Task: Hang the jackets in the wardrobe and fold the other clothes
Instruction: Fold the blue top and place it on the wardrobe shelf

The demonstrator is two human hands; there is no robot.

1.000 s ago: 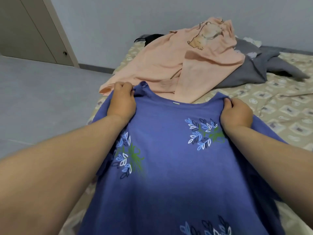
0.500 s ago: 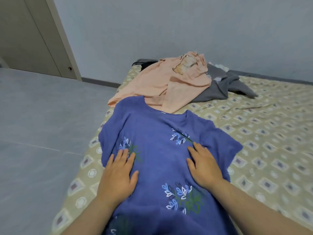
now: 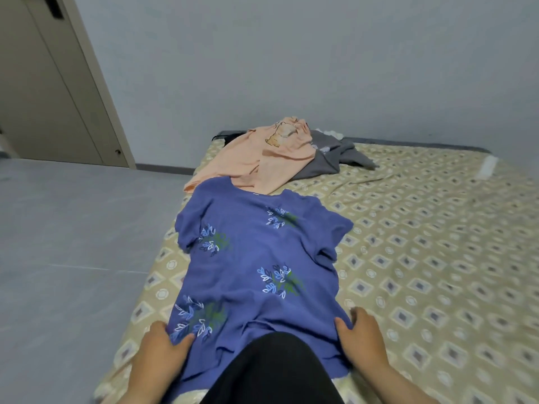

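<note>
Our left hand (image 3: 162, 349) and right hand (image 3: 363, 338) each grip a lower side edge of the blue shirt (image 3: 256, 252), thumbs on top. We see it spread flat on the bed (image 3: 437, 258), with a peach top (image 3: 248, 161) and a grey garment (image 3: 329, 161) heaped beyond its collar.

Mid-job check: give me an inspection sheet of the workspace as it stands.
Surface: bed with a patterned sheet, lightly creased.
Job's things: blue shirt spread flat; peach garment and grey garment heaped beyond it.
Clutter: dark cloth at the bed's far edge.
Hands: left hand and right hand at the shirt's lower sides, thumbs on the fabric; grip unclear.
Cables: nothing seen.
Surroundings: grey floor, door, wall.
</note>
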